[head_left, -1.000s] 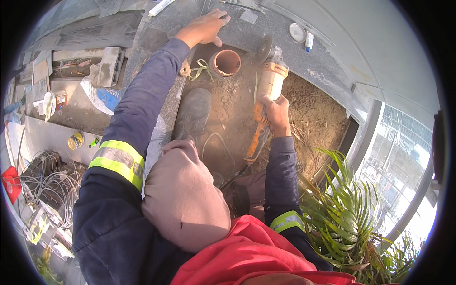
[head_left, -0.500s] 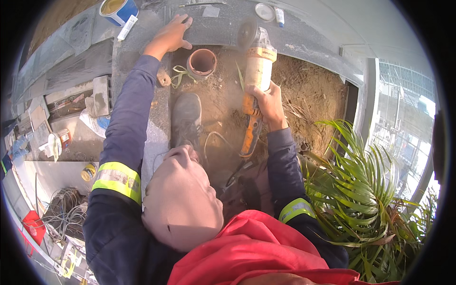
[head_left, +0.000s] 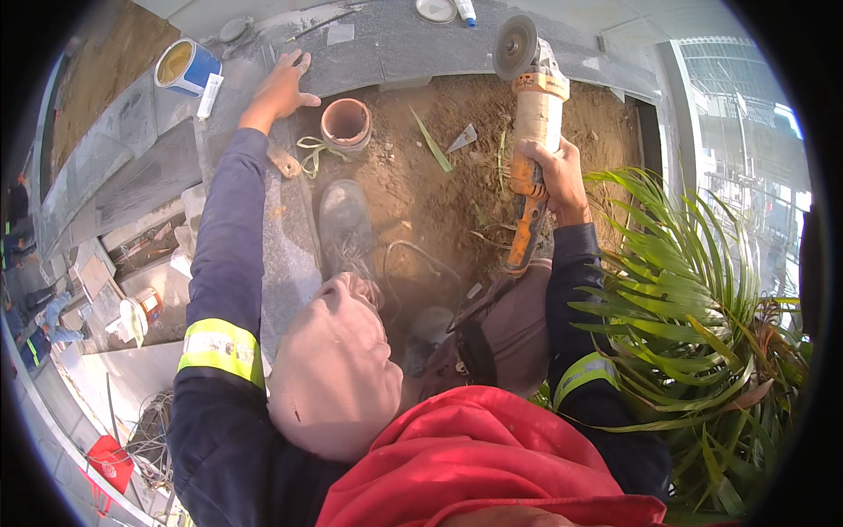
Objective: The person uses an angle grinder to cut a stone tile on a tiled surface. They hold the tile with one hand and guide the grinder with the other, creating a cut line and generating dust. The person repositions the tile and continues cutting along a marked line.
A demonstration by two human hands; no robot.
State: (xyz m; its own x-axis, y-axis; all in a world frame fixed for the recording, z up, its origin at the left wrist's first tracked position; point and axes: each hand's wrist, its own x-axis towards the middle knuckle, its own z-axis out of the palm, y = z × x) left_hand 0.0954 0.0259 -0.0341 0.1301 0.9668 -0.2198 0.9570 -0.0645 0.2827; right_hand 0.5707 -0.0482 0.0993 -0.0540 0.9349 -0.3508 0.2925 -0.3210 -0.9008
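Observation:
My right hand is wrapped round the body of an orange angle grinder, held up over the soil with its disc toward the far side. The disc's edge and face show sharply. My left hand rests on the grey stone slab, its fingers spread and nothing in them. Just right of that hand a brown clay-coloured pipe stands upright in the soil. A green strip lies tied in a loop beside the pipe. Close to my left wrist is a wooden handle.
A blue and white can and a white tube stand far left on the slab. A round lid lies at the far edge. Palm leaves crowd my right arm. Tangled wire lies low left.
The angle grinder has moved right and away from the slab edge in my right hand. Its disc, blurred before, now looks sharp. My left hand stays spread on the slab.

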